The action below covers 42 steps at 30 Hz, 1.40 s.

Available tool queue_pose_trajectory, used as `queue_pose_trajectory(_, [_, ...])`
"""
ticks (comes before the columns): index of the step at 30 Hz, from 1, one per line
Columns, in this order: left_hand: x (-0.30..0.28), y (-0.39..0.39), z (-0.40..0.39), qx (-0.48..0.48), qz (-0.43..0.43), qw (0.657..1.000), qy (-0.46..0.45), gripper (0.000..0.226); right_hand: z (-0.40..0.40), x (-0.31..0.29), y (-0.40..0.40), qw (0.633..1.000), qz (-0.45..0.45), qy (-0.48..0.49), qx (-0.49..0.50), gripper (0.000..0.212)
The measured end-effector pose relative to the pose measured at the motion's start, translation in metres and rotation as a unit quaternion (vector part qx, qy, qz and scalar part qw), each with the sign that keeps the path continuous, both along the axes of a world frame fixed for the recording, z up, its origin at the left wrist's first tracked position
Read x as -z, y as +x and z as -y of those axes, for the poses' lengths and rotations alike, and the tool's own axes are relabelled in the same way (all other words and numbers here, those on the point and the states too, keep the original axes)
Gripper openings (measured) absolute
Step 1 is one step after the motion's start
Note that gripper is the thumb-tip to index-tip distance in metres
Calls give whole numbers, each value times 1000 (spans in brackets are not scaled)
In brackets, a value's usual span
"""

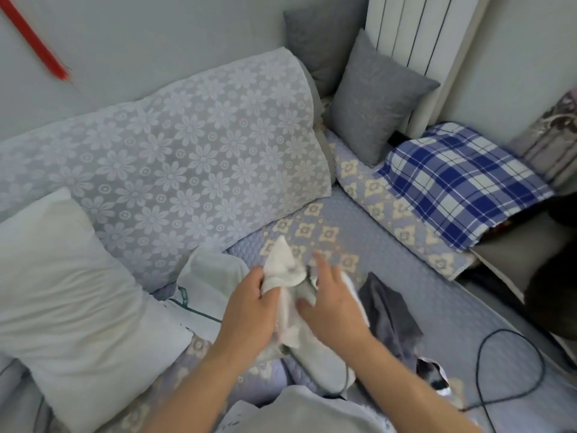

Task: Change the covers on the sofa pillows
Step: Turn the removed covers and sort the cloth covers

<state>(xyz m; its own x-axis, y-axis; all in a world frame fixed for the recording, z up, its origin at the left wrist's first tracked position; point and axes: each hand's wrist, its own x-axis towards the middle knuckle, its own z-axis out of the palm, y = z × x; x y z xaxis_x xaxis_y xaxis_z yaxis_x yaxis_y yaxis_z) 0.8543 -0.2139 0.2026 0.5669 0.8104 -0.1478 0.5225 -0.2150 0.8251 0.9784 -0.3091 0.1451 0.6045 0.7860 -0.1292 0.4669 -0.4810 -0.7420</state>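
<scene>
white cover [285, 270], bunched, on sofa seat [437, 295]

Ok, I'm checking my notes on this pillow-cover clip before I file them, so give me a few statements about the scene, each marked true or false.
1. The left hand grips a bunched white cloth. True.
2. The right hand is closed in a fist. False: its fingers are spread out over the white cloth.
3. A bare white pillow lies to the left of the hands. True.
4. The blue checked cloth lies under the hands. False: it lies at the far right, away from them.
5. Two grey cushions stand in the sofa's corner. True.
6. A dark grey cloth lies left of the left hand. False: it lies right of the right hand.
</scene>
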Motion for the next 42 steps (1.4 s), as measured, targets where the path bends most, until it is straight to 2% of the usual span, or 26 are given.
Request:
queue_pose_trajectory(1, [5,-3,-6,-29,-26,999,30,17,1,28,0,998,7,-70,4,70])
queue_pose_trajectory(3, [23,-12,-23,-86,-98,989,73,15,13,73,15,978,-47,-189,79,51])
queue_pose_trajectory(5, [46,-24,-35,-114,-183,976,42,19,34,107,28,956,-129,-257,63,34])
queue_pose_trajectory(6, [56,-29,-38,-125,-203,971,19,19,42,120,29,948,-196,-251,8,32])
queue_pose_trajectory(7, [65,-34,-37,-140,-208,968,-2,20,49,126,27,925,-310,-217,-48,39])
queue_pose_trajectory(9, [74,-39,-32,-168,-201,964,-37,23,56,129,24,837,-518,-149,-94,56])
queue_pose_trajectory(10, [79,-38,-30,-183,-200,961,-63,23,57,138,31,831,-530,-145,-86,56])
queue_pose_trajectory(11, [85,-38,-26,-193,-202,956,-87,23,56,157,40,859,-485,-153,-52,57])
queue_pose_trajectory(12, [92,-38,-24,-193,-208,954,-99,22,57,175,53,904,-383,-190,14,63])
queue_pose_trajectory(13, [100,-37,-23,-192,-223,950,-107,20,57,195,69,926,-269,-257,65,72])
queue_pose_trajectory(14, [110,-37,-25,-188,-234,947,-111,18,57,218,84,922,-183,-325,104,80])
queue_pose_trajectory(16, [115,-37,-24,-172,-244,947,-118,18,69,246,109,905,-87,-382,166,93])
queue_pose_trajectory(18, [128,-32,-27,-172,-259,941,-130,20,75,278,133,878,-103,-410,225,106])
queue_pose_trajectory(20, [137,-32,-27,-183,-266,935,-143,24,76,300,146,844,-174,-436,258,108])
queue_pose_trajectory(22, [141,-35,-27,-203,-259,931,-156,25,72,303,148,844,-191,-430,259,82])
queue_pose_trajectory(24, [137,-37,-26,-230,-247,926,-167,21,65,287,142,868,-197,-380,251,51])
queue_pose_trajectory(26, [135,-36,-26,-251,-227,923,-181,19,56,255,132,896,-230,-288,246,30])
queue_pose_trajectory(28, [127,-29,-26,-260,-206,922,-202,17,50,210,127,929,-213,-204,224,9])
queue_pose_trajectory(30, [122,-21,-29,-257,-187,924,-213,13,49,162,126,956,-164,-141,196,20])
queue_pose_trajectory(31, [122,-15,-32,-242,-175,931,-209,19,51,135,126,962,-165,-118,185,21])
queue_pose_trajectory(34, [111,-1,-37,-179,-111,955,-209,67,58,59,128,961,-221,-63,153,7])
queue_pose_trajectory(35, [104,1,-39,-147,-97,964,-199,77,60,32,129,960,-239,-46,138,9])
queue_pose_trajectory(38, [84,7,-40,-34,-76,981,-173,69,58,-35,125,946,-312,12,90,33])
queue_pose_trajectory(42, [55,11,-48,8,-60,986,-155,47,48,-102,114,923,-373,92,32,53])
